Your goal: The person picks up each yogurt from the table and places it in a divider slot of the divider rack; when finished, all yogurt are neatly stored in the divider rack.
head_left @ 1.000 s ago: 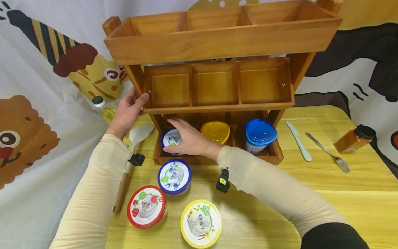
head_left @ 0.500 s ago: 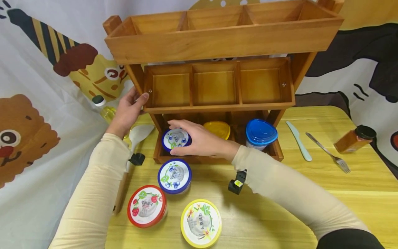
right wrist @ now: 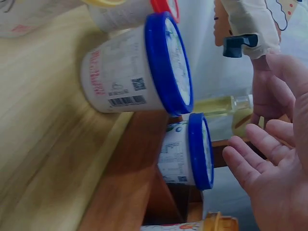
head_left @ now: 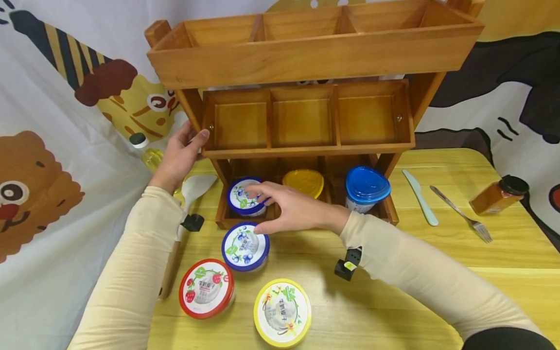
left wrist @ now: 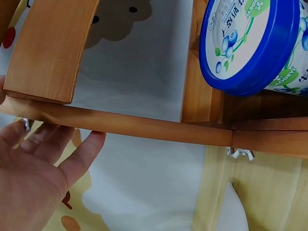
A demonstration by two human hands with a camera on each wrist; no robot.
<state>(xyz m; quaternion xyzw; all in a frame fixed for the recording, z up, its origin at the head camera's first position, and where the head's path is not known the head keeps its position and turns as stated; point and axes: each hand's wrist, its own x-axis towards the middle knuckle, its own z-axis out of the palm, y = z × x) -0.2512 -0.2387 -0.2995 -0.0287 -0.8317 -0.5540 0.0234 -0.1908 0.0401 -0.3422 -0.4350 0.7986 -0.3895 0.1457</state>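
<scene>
My left hand holds the left side post of a three-tier wooden rack, thumb in front and fingers against the post's other side. My right hand hovers with relaxed, spread fingers and nothing in it, beside a blue-lidded blueberry tub standing in the bottom tier's left compartment. In front of the rack, a second blueberry tub stands on the table, its lid partly overlapped by my right thumb in the head view. A red-lidded strawberry tub and a yellow-rimmed tub stand nearer me.
The bottom tier also holds a yellow-lidded container and a blue-lidded one. Left of the rack are a spatula and an oil bottle. On the right lie a knife, a fork and a dark-capped jar.
My right hand has let go of the blueberry tub in the bottom tier and drawn back to the right and toward me. My left hand stays on the rack.
</scene>
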